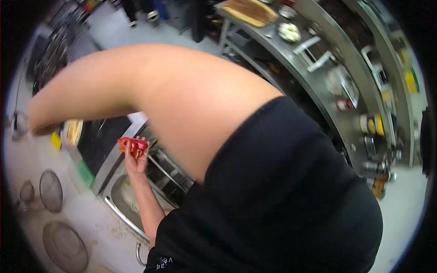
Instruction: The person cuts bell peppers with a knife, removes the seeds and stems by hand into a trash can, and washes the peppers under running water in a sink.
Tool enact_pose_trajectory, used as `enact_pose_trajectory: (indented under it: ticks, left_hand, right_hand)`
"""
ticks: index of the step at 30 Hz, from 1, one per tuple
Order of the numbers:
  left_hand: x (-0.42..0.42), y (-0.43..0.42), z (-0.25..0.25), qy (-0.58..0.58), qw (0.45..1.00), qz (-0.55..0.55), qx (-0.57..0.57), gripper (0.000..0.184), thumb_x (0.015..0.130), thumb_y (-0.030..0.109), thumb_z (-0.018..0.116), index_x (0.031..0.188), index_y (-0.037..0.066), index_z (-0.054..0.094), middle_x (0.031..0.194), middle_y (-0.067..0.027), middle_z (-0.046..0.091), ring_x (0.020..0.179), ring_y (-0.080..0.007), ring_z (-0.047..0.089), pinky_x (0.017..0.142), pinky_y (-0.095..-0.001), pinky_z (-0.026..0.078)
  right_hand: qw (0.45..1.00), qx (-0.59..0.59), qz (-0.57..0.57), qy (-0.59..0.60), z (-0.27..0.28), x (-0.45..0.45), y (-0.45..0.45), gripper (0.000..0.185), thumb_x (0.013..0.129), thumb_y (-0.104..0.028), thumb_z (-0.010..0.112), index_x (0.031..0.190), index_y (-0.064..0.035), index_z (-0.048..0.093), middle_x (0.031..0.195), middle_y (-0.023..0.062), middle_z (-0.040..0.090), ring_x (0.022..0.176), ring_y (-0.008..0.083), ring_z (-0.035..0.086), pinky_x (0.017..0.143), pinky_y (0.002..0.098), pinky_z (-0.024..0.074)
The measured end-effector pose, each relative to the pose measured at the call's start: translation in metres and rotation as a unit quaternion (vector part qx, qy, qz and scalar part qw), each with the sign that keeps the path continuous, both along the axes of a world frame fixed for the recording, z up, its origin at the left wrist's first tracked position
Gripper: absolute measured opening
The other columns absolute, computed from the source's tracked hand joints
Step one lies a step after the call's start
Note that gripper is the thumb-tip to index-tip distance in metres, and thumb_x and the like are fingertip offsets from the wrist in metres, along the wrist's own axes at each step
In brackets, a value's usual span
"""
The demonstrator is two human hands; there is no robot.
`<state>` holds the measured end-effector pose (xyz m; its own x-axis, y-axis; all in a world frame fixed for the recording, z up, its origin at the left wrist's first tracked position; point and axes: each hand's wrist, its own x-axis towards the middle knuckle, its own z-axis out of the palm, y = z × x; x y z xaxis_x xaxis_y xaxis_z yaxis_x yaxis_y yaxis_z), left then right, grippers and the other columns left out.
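My left hand point(137, 159) is closed around red pieces point(132, 145) that look like cut pepper, above the edge of a metal sink point(123, 193). My right arm crosses the upper view, reaching far to the left. At its end my right hand point(42, 125) is blurred beside a container of pale yellow strips point(73, 132); its fingers cannot be made out. A green-and-clear container point(83, 174) and a dark board or surface point(102, 136) lie between the arm and the sink.
Round strainers point(51, 191) hang on the pale wall at left. A tap point(140, 255) rises near the sink. At right, a steel counter point(302, 75) holds a white bowl, white frames and jars. Another person's legs and shoes point(152, 17) show at the top.
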<state>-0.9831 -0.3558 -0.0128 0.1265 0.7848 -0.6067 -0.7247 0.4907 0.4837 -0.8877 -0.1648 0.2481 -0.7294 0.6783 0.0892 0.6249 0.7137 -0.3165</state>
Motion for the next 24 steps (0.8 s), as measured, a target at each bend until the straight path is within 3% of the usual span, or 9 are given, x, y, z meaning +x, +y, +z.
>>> enact_pose_trajectory:
  ticks: [7, 10, 13, 14, 15, 16, 18, 19, 24]
  left_hand:
    - [0.133, 0.042, -0.011, 0.038, 0.989, -0.141, 0.003, 0.034, 0.084, 0.024, 0.066, 0.109, 0.004, 0.056, 0.109, -0.0128, 0.061, 0.101, -0.0283, 0.059, 0.086, -0.0495, 0.049]
    - [0.201, 0.061, 0.005, -0.001, 0.98, -0.199, -0.003, 0.029, 0.082, 0.021, 0.068, 0.102, 0.003, 0.058, 0.101, -0.0136, 0.064, 0.097, -0.0333, 0.06, 0.088, -0.0524, 0.048]
    - [0.276, 0.088, 0.028, 0.018, 0.968, -0.246, 0.037, 0.027, 0.084, 0.019, 0.064, 0.104, 0.003, 0.056, 0.101, -0.0141, 0.063, 0.097, -0.0331, 0.06, 0.091, -0.0524, 0.047]
    - [0.302, 0.102, 0.029, 0.043, 0.967, -0.248, 0.037, 0.027, 0.083, 0.019, 0.065, 0.104, 0.004, 0.056, 0.1, -0.0133, 0.063, 0.096, -0.0323, 0.06, 0.09, -0.052, 0.047]
    - [0.325, 0.115, 0.029, 0.069, 0.966, -0.247, 0.034, 0.027, 0.082, 0.019, 0.065, 0.104, 0.005, 0.056, 0.099, -0.0124, 0.063, 0.096, -0.0315, 0.06, 0.09, -0.0515, 0.048]
    - [0.348, 0.129, 0.028, 0.069, 0.967, -0.243, 0.043, 0.027, 0.082, 0.019, 0.065, 0.104, 0.005, 0.056, 0.099, -0.0124, 0.063, 0.096, -0.0315, 0.06, 0.09, -0.0515, 0.048]
    - [0.395, 0.154, 0.025, 0.094, 0.953, -0.288, 0.029, 0.028, 0.082, 0.018, 0.064, 0.106, 0.007, 0.054, 0.096, -0.0103, 0.062, 0.093, -0.0296, 0.061, 0.088, -0.0503, 0.049]
    - [0.42, 0.165, 0.026, 0.099, 0.951, -0.292, 0.028, 0.028, 0.082, 0.018, 0.064, 0.106, 0.007, 0.054, 0.096, -0.0103, 0.062, 0.093, -0.0296, 0.061, 0.088, -0.0503, 0.049]
    - [0.542, 0.211, 0.023, 0.135, 0.9, -0.404, 0.092, 0.04, 0.081, 0.019, 0.063, 0.117, 0.017, 0.047, 0.098, -0.005, 0.061, 0.083, -0.0194, 0.061, 0.071, -0.0409, 0.053]
  right_hand:
    - [0.986, 0.123, -0.11, 0.017, 0.047, 0.199, 0.014, 0.013, 0.069, -0.015, 0.064, 0.078, -0.006, 0.068, 0.084, 0.0141, 0.067, 0.079, 0.0279, 0.064, 0.067, 0.0406, 0.0515]
    - [0.976, 0.143, -0.164, -0.017, 0.044, 0.297, 0.02, 0.013, 0.069, -0.012, 0.062, 0.077, -0.0038, 0.068, 0.083, 0.0152, 0.067, 0.079, 0.0282, 0.065, 0.066, 0.0409, 0.0517]
    - [0.961, 0.076, -0.254, -0.076, -0.005, 0.418, -0.001, 0.013, 0.07, -0.01, 0.061, 0.077, -0.0017, 0.068, 0.082, 0.0164, 0.067, 0.078, 0.0286, 0.065, 0.066, 0.0411, 0.0519]
    - [0.947, -0.029, -0.302, -0.108, -0.024, 0.461, -0.029, 0.014, 0.07, -0.009, 0.06, 0.079, -0.0003, 0.067, 0.087, 0.019, 0.066, 0.083, 0.0303, 0.065, 0.069, 0.0418, 0.0523]
    - [0.939, -0.036, -0.337, -0.054, -0.072, 0.51, -0.044, 0.014, 0.068, -0.012, 0.061, 0.076, -0.0033, 0.068, 0.08, 0.0185, 0.066, 0.083, 0.0276, 0.064, 0.072, 0.0409, 0.0513]
    - [0.912, -0.127, -0.389, -0.015, -0.095, 0.548, -0.07, 0.015, 0.071, -0.013, 0.059, 0.072, 0.0009, 0.066, 0.077, 0.0192, 0.065, 0.075, 0.029, 0.065, 0.067, 0.0405, 0.0525]
    - [0.832, -0.256, -0.492, 0.006, -0.144, 0.612, -0.113, 0.037, 0.08, -0.03, 0.061, 0.082, 0.0063, 0.063, 0.063, 0.0161, 0.063, 0.055, 0.029, 0.063, 0.054, 0.0403, 0.0515]
    - [0.797, -0.271, -0.536, 0.057, -0.15, 0.633, -0.139, 0.036, 0.082, -0.03, 0.06, 0.083, 0.0061, 0.062, 0.065, 0.0172, 0.063, 0.053, 0.029, 0.062, 0.05, 0.039, 0.05]
    - [0.805, -0.166, -0.557, 0.121, -0.193, 0.719, -0.174, 0.037, 0.086, -0.032, 0.059, 0.085, 0.0055, 0.058, 0.062, 0.0154, 0.059, 0.043, 0.0236, 0.056, 0.041, 0.0354, 0.045]
